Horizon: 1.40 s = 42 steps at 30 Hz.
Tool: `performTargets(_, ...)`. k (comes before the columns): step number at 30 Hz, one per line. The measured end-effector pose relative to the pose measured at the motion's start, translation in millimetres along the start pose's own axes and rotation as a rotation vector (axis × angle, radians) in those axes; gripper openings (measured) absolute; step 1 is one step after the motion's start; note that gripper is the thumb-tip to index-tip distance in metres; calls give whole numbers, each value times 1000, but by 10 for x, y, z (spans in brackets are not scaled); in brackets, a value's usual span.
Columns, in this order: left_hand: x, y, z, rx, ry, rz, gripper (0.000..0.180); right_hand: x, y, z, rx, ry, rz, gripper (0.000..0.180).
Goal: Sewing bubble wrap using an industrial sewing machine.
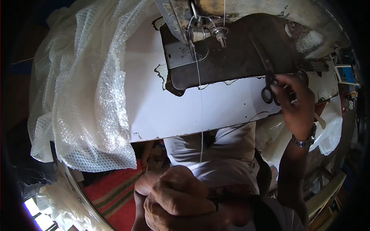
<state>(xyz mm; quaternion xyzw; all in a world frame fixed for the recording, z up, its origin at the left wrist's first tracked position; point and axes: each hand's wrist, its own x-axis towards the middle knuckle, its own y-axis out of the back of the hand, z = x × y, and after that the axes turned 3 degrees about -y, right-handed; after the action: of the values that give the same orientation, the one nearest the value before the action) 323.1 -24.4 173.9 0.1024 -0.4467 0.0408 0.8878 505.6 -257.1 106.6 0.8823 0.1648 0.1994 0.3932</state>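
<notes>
One sewing machine (239, 46), one scissors (268, 90) (dark-handled), two hands.

Sewing bench with wrap piled at one side

A worn sewing machine (239, 50), its dark bed chipped and its upper body pale and stained, stands at the far edge of a white table (192, 107) whose paint has flaked away around the machine's base and along the near edge. A heap of clear bubble wrap (84, 92) covers the table's left end and spills over its front edge. Below the table lies a red cloth (115, 192) with pale stripes, and beside it a white garment (219, 158) over the seated person's lap. More clear plastic (327, 127) hangs at the table's right end.
</notes>
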Motion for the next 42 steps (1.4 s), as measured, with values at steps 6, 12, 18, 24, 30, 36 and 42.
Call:
performTargets(6, -31, -1, -97, -85, 45, -72, 15, -125, -263, 168, 297, 10, 285, 28)
performTargets(12, 57, -54, -176, -199, 109, -150, 20, -181, -467, 314, 356, 121, 442, 28)
performTargets(18, 29, -210, -266, -770, 239, -276, 32, -154, -471, 312, 440, 155, 463, 31)
performTargets(24, 247, 40, -453, 429, 869, -388, 14, -168, -383, 291, 341, 133, 505, 32)
performTargets(30, 163, 449, -806, 907, 862, -379, 11, -138, -334, 299, 316, 131, 431, 29)
performTargets(36, -38, 194, -1369, 608, 690, -358, 21, -123, -333, 309, 352, 157, 466, 28)
performTargets(42, -19, 363, -1541, 916, 662, -163, 11, -82, -377, 358, 326, 222, 466, 25)
